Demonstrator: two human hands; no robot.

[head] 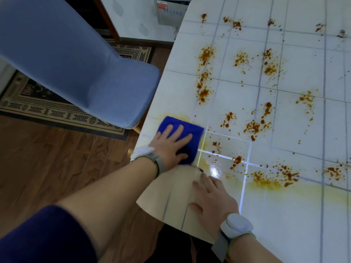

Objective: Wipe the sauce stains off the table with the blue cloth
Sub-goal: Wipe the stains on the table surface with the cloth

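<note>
Left hand (pixel 171 144) presses blue cloth (pixel 194 136), right hand (pixel 212 198) rests on stained table (pixel 284 224).

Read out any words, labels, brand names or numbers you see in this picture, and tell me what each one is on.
Nothing here can be read for certain.
Red and white sticker on the white box beyond the table: print too blurred to read.
Blue marks in a row on the same box: too blurred to read.
Rug: woven patterns only, no legible words.
</note>
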